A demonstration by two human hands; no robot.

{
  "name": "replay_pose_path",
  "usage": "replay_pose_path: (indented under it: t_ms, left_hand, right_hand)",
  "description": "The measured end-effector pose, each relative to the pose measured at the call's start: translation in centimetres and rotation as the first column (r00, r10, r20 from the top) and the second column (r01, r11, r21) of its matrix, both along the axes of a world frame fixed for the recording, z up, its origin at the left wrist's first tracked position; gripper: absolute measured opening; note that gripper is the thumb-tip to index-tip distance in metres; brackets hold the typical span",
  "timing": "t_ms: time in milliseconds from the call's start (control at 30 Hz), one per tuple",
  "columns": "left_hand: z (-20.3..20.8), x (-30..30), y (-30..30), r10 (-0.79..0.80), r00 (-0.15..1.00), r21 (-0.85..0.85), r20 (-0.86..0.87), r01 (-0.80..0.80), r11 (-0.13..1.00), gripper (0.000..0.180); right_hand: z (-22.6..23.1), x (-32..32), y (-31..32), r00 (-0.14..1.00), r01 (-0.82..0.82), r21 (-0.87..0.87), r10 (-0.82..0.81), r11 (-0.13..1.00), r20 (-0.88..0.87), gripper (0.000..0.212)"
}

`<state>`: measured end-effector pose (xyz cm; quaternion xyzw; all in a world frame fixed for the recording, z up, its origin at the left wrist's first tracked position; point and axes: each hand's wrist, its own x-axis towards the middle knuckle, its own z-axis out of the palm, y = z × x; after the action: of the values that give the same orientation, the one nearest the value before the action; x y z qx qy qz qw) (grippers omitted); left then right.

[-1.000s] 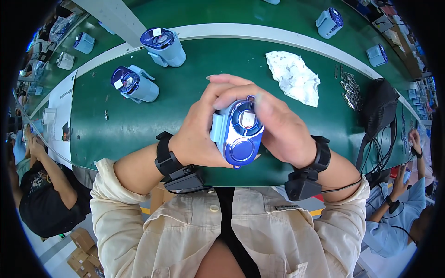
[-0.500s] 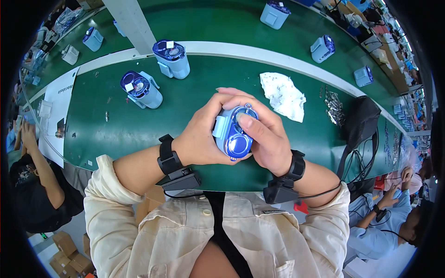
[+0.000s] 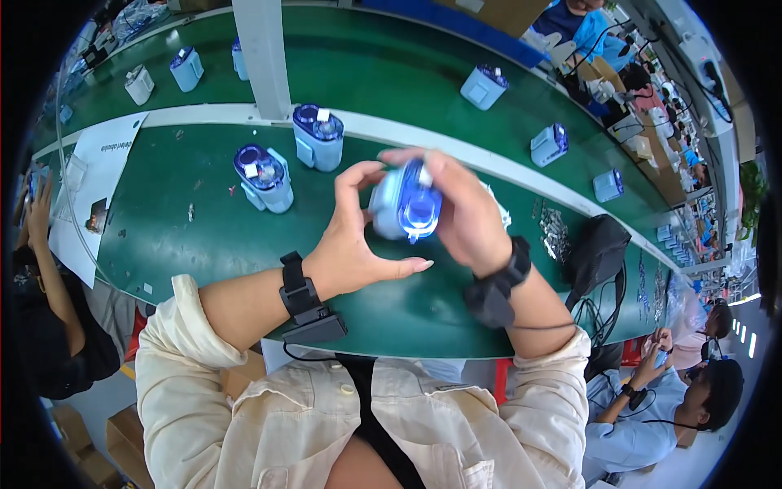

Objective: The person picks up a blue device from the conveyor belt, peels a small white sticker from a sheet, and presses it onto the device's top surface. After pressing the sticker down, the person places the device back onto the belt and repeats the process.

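Observation:
My right hand (image 3: 474,213) grips a light blue plastic device (image 3: 393,204) with a glossy dark-blue top, raised over the green table and tilted; both are smeared by motion. My left hand (image 3: 342,248) is spread just left of and below it, thumb stretched out and fingers curved around its left side, seemingly not gripping it. Two like devices stand on the table ahead to the left, a nearer one (image 3: 265,183) and a farther one (image 3: 318,140), each with a small white square on top. Black straps with small boxes sit on both my wrists.
Beyond a pale rail (image 3: 456,155), several more blue devices stand on a green belt (image 3: 366,49). An upright post (image 3: 262,61) rises at the back left. At right lie small metal parts (image 3: 555,235) and a black bag (image 3: 597,253) with cables. Co-workers sit at both sides.
My left hand has come off the device and opened. My right hand has lifted and turned the device, now covering most of the crumpled white sheet. The whole view has shifted and tilted.

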<state>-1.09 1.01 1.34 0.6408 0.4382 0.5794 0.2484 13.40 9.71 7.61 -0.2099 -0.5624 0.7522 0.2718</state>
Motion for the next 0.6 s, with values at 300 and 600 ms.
replay_pose_path:
  t_ms: [300,600]
  left_hand:
    - [-0.6,0.6,0.6,0.021,0.998,-0.161,0.059,-0.012,0.987,0.097]
    - [-0.8,0.2,0.1,0.008,1.000,-0.121,0.002,-0.008,0.993,0.091]
  right_hand:
    - [-6.7,-5.5,20.7,0.825,0.480,0.474,-0.564,0.738,0.042,0.035]
    - [-4.0,0.2,25.1,0.313,0.033,0.888,-0.839,-0.459,-0.445,0.057]
